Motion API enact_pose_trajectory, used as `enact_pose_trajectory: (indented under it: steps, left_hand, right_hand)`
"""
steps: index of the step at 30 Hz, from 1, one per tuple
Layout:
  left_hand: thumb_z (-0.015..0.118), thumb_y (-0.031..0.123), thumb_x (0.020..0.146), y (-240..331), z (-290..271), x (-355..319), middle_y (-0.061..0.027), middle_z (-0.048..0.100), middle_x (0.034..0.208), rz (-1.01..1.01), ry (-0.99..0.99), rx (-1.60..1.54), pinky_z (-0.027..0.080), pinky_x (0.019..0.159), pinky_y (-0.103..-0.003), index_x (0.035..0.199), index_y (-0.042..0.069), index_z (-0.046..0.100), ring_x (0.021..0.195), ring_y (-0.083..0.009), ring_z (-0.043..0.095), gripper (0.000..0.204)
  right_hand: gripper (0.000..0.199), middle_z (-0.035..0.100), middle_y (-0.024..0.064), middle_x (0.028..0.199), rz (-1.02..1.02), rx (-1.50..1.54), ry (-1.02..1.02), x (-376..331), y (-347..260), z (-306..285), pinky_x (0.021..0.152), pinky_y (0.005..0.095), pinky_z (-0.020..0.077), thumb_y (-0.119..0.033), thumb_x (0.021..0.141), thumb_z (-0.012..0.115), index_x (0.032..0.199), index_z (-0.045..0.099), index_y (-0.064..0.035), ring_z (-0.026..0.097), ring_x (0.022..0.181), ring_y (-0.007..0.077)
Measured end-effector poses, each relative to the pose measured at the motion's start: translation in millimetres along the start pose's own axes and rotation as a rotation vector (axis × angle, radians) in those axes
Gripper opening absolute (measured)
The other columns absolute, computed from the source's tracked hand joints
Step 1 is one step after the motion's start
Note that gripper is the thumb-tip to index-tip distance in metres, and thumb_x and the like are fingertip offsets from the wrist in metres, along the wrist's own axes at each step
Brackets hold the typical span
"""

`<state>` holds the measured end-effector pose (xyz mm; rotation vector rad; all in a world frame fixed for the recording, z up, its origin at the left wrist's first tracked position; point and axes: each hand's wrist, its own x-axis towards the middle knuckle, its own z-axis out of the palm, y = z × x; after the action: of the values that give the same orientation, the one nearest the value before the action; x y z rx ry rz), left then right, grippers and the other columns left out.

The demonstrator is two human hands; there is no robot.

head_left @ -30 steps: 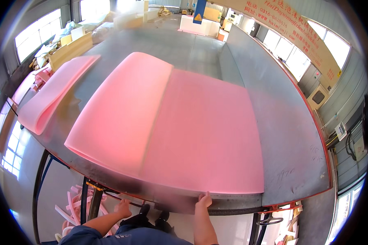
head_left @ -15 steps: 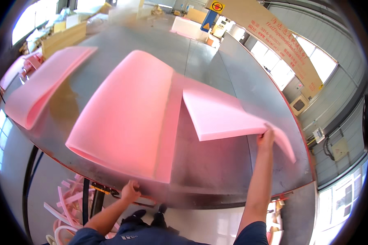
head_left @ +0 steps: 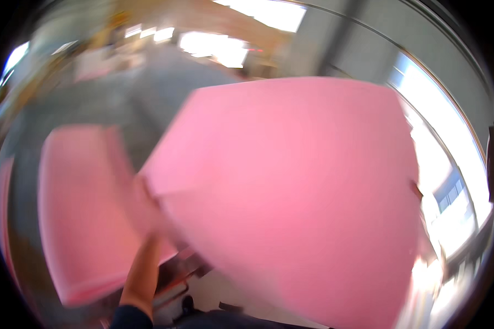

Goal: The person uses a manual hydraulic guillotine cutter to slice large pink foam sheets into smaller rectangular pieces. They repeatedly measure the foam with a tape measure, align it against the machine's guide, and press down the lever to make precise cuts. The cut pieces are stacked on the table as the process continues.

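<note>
Frame heavily motion-blurred; detail limited.

Largest item: pink foam sheet (head_left: 296,192), lifted off the desk (head_left: 148,93) and tilted toward the camera, filling the centre and right of the view. Long axis appears to run from lower left to upper right, though blur makes this uncertain.

Second foam sheet (head_left: 82,208), also pink, lies flat on the desk to the left, partly overlapped by the raised sheet's near left corner.

Left hand (head_left: 148,208): forearm rises from the lower edge to the raised sheet's lower-left corner. The hand meets the sheet there; the sheet spreads up and to the right from it. The fingers are smeared into the pink, so I cannot tell their grasp.

Right hand: not visible, presumably behind the sheet's right edge. The left is the only hand seen at the sheet.
</note>
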<state>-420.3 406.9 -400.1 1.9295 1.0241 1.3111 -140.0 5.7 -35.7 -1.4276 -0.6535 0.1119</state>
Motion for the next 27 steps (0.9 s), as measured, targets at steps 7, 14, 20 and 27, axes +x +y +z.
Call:
enact_pose_trajectory:
  steps: [7,14,20,27]
  left_hand:
    - [0.057,0.018,0.088,115.8,-46.3,65.8,-0.0145,0.065,0.098,0.707,-0.119,0.034,0.051,0.081,-0.039,0.105,0.0,0.064,0.09,-0.0254,0.063,0.026]
    - [0.059,0.002,0.082,356.0,18.0,-49.9,-0.0105,0.065,0.087,1.12,-0.377,-0.173,0.051,0.073,-0.036,0.096,0.002,0.065,0.083,-0.0233,0.063,0.015]
    - [0.067,0.013,0.077,539.5,90.9,-198.7,-0.0134,0.057,0.074,1.381,-0.435,-0.128,0.046,0.064,-0.04,0.076,0.003,0.059,0.071,-0.0314,0.058,0.013]
    - [0.071,0.018,0.068,664.4,202.4,-357.3,-0.0186,0.057,0.072,1.549,-0.738,-0.164,0.045,0.066,-0.046,0.071,0.0,0.057,0.071,-0.0397,0.056,0.023]
  right_hand:
    - [0.046,0.065,0.0108,0.104,0.271,0.023,0.093,-164.0,94.9,-199.8,0.077,0.035,0.051,-0.029,0.089,0.062,0.119,0.06,0.0048,0.063,0.09,0.0203]
    - [0.044,0.065,0.0099,0.102,0.493,-0.033,0.524,-448.9,71.0,-398.6,0.076,0.0347,0.0509,-0.029,0.088,0.063,0.118,0.061,0.0039,0.063,0.088,0.0194]
    - [0.043,0.065,0.0091,0.101,0.518,0.141,0.795,-624.8,122.8,-479.7,0.075,0.0343,0.0508,-0.029,0.088,0.063,0.117,0.062,0.0031,0.062,0.087,0.0186]
    - [0.041,0.065,0.0081,0.099,0.556,0.209,1.166,-800.4,100.0,-511.4,0.074,0.034,0.0507,-0.028,0.088,0.064,0.116,0.063,0.0022,0.062,0.085,0.0177]
